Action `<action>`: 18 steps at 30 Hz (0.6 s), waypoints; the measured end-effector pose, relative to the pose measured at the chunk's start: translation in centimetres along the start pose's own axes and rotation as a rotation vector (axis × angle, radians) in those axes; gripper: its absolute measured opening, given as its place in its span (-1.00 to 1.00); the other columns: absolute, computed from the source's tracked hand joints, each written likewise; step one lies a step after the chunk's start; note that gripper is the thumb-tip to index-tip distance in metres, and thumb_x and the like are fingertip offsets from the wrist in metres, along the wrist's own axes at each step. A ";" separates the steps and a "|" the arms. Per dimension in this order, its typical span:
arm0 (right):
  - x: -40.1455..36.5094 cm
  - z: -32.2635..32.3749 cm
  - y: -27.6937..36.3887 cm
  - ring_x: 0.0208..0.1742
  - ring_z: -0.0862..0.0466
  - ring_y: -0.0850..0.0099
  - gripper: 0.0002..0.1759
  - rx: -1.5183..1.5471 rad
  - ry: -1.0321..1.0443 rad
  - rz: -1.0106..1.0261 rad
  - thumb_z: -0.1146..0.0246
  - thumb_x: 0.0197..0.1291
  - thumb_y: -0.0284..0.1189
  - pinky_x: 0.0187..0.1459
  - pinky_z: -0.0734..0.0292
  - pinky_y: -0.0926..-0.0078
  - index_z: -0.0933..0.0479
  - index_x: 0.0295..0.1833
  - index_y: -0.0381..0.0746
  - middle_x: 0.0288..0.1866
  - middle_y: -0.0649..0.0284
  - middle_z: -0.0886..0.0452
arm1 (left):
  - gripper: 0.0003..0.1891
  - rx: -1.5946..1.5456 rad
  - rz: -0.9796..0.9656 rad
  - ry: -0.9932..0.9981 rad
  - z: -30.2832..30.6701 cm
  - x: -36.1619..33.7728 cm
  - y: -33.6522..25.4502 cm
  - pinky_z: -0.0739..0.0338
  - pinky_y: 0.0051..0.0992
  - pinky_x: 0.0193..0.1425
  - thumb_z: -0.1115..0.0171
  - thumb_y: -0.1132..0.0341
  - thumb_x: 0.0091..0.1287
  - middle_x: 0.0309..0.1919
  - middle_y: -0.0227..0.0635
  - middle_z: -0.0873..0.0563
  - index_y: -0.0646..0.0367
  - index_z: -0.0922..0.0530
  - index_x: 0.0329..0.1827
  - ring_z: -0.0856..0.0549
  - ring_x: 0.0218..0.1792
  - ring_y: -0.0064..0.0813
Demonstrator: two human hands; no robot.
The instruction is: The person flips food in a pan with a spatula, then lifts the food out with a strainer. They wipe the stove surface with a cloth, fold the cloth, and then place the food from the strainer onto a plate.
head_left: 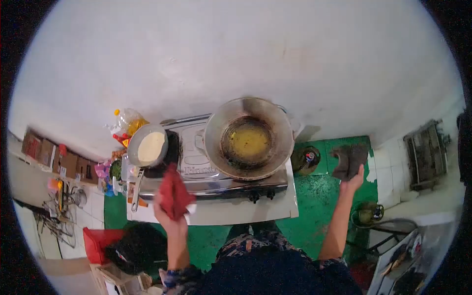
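A red cloth [175, 193] is bunched in my left hand [169, 221], held in front of the stove near the frying pan's handle. My right hand [352, 183] grips a dark grey cloth [349, 161] out to the right, over the green floor. On the stove [196, 147], a large metal pot [216, 125] holds a shallow layer of yellowish oil [248, 142]; neither hand touches it. To its left, a frying pan [139, 132] contains a pale, flat round of batter or pancake [151, 147]. Its light handle [137, 191] points toward me.
An oil bottle [130, 121] stands behind the frying pan. A gas cylinder [306, 160] sits on the floor right of the stove, another [369, 214] farther right. A red stool or box [98, 243] and a dark bag [137, 248] are at lower left.
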State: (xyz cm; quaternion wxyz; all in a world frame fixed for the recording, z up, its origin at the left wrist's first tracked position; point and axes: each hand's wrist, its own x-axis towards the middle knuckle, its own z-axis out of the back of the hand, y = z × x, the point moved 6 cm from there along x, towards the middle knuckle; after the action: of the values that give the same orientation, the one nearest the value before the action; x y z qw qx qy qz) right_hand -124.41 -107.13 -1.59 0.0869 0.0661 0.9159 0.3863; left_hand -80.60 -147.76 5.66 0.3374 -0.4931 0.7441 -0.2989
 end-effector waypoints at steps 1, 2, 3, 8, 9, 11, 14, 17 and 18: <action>-1.0 2.0 0.4 -0.09 -0.58 0.21 -0.60 0.015 0.011 -0.048 -0.01 0.34 -0.15 -0.14 -0.55 0.17 -0.40 0.10 -0.22 0.02 0.19 -0.53 | -0.53 -0.034 0.170 0.073 0.8 -1.4 1.5 -0.54 -0.11 0.05 0.09 0.11 0.32 0.02 -0.08 -0.59 0.26 -0.40 0.17 -0.63 -0.04 -0.13; -2.8 3.9 1.3 -0.09 -0.58 0.21 -0.60 0.029 -0.012 -0.027 -0.01 0.34 -0.15 -0.14 -0.55 0.17 -0.40 0.10 -0.22 0.02 0.19 -0.53 | -0.52 -0.105 0.334 0.211 1.7 -2.8 3.9 -0.52 -0.07 0.06 0.10 0.11 0.32 0.02 -0.07 -0.59 0.27 -0.40 0.16 -0.62 -0.03 -0.10; -4.8 5.8 1.5 -0.07 -0.57 0.23 -0.54 0.036 -0.034 -0.090 -0.01 0.33 -0.09 -0.11 -0.54 0.19 -0.39 0.12 -0.22 0.03 0.20 -0.53 | -0.51 -0.173 0.505 0.348 2.4 -4.3 6.3 -0.50 -0.04 0.07 0.11 0.10 0.32 0.02 -0.07 -0.59 0.29 -0.40 0.16 -0.61 -0.02 -0.07; -17.0 16.1 2.6 0.01 -0.55 0.30 -0.44 -0.055 -0.011 -0.272 -0.06 0.27 0.02 0.00 -0.49 0.27 -0.40 0.16 -0.20 0.07 0.20 -0.53 | -0.39 0.191 0.814 0.287 11.6 -9.0 18.4 -0.50 -0.06 0.09 0.17 -0.07 0.37 0.04 0.01 -0.57 0.34 -0.35 0.19 -0.58 0.02 0.03; -20.2 17.8 2.8 0.01 -0.55 0.28 -0.41 -0.100 -0.067 -0.268 -0.12 0.24 -0.02 -0.01 -0.50 0.25 -0.33 0.24 -0.19 0.08 0.19 -0.53 | -0.40 -0.017 1.169 0.455 10.0 -11.7 18.9 -0.49 -0.05 0.11 0.10 -0.07 0.36 0.07 0.00 -0.55 0.30 -0.34 0.20 -0.56 0.06 0.01; -27.2 21.3 3.5 0.02 -0.55 0.23 -0.27 -0.175 -0.194 -0.227 -0.26 0.16 -0.17 -0.01 -0.50 0.20 -0.14 0.39 -0.11 0.10 0.18 -0.51 | -0.41 -0.211 1.569 0.632 9.2 -16.7 18.1 -0.49 -0.05 0.12 0.02 -0.08 0.35 0.09 -0.02 -0.53 0.25 -0.34 0.22 -0.54 0.09 -0.01; -37.5 22.1 6.7 0.04 -0.53 0.15 0.06 -0.277 -0.266 -0.319 -0.38 -0.02 -0.49 0.00 -0.50 0.11 0.14 0.49 0.07 0.18 0.12 -0.43 | -0.51 0.239 1.404 0.947 10.4 -20.9 17.2 -0.50 -0.05 0.12 -0.14 0.07 0.32 0.14 -0.05 -0.49 0.05 -0.33 0.26 -0.53 0.13 -0.08; -46.0 23.4 9.6 0.08 -0.51 0.21 0.05 -0.472 -0.306 -0.275 -0.34 -0.16 -0.67 0.07 -0.46 0.25 0.01 0.46 0.03 0.08 0.08 -0.46 | -0.50 0.561 1.480 1.168 10.5 -26.9 14.5 -0.54 -0.15 0.09 -0.13 0.12 0.34 0.12 -0.08 -0.50 0.18 -0.31 0.25 -0.51 0.15 -0.14; -48.6 25.6 9.7 0.06 -0.52 0.23 0.05 -0.524 -0.325 -0.198 -0.35 -0.21 -0.69 0.06 -0.46 0.28 -0.05 0.45 0.01 0.05 0.09 -0.48 | -0.50 0.607 1.548 1.279 11.6 -28.7 14.7 -0.54 -0.15 0.09 -0.13 0.12 0.34 0.12 -0.08 -0.50 0.18 -0.31 0.25 -0.51 0.15 -0.14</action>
State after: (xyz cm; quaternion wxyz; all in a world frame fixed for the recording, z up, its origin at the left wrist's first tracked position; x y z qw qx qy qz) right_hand -71.05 -91.74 -6.97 0.2832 0.0130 0.7615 0.5829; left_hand -71.03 -117.30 -6.72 0.0896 0.4726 0.7898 -0.3805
